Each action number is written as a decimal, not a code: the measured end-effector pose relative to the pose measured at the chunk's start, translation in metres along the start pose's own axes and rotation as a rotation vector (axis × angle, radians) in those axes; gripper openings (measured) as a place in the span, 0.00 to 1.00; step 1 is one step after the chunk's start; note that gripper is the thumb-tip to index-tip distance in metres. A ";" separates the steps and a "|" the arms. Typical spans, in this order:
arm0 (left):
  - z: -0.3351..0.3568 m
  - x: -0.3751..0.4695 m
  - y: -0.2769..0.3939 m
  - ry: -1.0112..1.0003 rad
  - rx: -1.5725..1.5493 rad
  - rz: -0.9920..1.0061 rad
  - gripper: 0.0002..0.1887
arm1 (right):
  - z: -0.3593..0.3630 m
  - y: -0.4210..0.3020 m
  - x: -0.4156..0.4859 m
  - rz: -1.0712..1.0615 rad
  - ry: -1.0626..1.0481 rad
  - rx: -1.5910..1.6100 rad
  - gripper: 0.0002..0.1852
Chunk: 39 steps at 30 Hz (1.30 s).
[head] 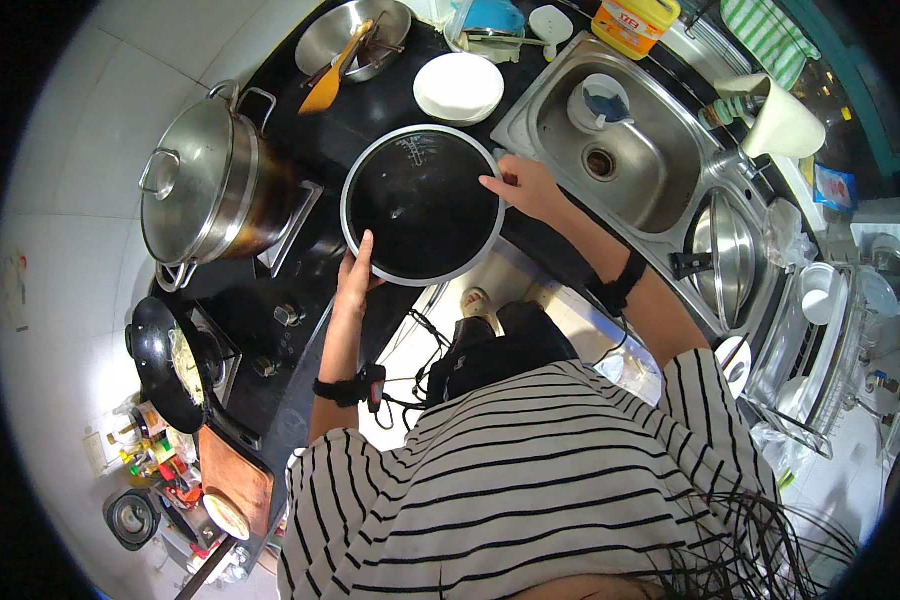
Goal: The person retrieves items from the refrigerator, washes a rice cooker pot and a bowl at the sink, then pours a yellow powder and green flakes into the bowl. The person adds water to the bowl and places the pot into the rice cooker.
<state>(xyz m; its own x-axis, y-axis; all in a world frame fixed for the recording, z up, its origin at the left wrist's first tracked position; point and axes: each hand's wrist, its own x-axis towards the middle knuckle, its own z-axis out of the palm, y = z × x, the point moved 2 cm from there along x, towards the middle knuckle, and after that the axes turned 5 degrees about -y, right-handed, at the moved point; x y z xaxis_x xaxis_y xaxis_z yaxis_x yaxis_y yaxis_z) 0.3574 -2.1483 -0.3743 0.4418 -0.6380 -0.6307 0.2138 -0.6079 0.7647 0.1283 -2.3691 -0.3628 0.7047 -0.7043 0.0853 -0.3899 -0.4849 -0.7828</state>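
Both hands hold a round, dark-coated inner cooking pot point(423, 206) with a pale rim and measuring marks on its inside wall. My left hand point(357, 276) grips its lower left edge, thumb on the rim. On the upper right edge is my right hand point(523, 187), fingers at the rim. The pot's inside looks dark; whether it holds liquid I cannot tell. Just beyond it on the black counter stands a white bowl point(459, 86). To the right, the steel sink point(648, 176) contains a white cup-like container point(598, 103) with something blue in it.
A lidded steel steamer pot point(202, 184) stands on the stove at left, with a black wok point(166, 364) holding pale food nearer. A steel bowl point(354, 37) with an orange spatula point(330, 82) lies at the back. By the sink sit a lidded pan point(724, 259) and a dish rack point(810, 352).
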 end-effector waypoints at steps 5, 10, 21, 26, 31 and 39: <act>0.003 0.001 -0.005 0.010 0.000 0.144 0.45 | -0.005 0.002 -0.002 0.114 -0.040 0.016 0.20; 0.003 -0.021 0.007 0.307 0.255 0.480 0.40 | -0.020 -0.005 -0.030 0.180 -0.015 0.078 0.22; 0.092 -0.127 0.043 0.004 0.480 1.208 0.09 | -0.186 -0.037 -0.262 0.290 0.228 -0.617 0.09; 0.149 -0.146 0.057 -0.184 0.690 1.102 0.06 | -0.257 0.018 -0.373 0.821 0.024 -0.841 0.13; 0.190 -0.155 0.062 -0.411 0.675 1.038 0.10 | -0.262 0.050 -0.425 1.030 -0.029 -0.593 0.22; 0.219 -0.160 0.048 -0.362 0.878 0.980 0.14 | -0.258 0.026 -0.373 0.461 -0.152 -0.224 0.11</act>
<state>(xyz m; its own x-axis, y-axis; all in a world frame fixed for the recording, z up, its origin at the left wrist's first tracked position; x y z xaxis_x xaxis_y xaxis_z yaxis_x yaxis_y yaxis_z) 0.1058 -2.1789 -0.2661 -0.1897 -0.9817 0.0140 -0.7316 0.1508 0.6648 -0.2978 -2.2523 -0.2555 0.5014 -0.7957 -0.3398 -0.7849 -0.2530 -0.5657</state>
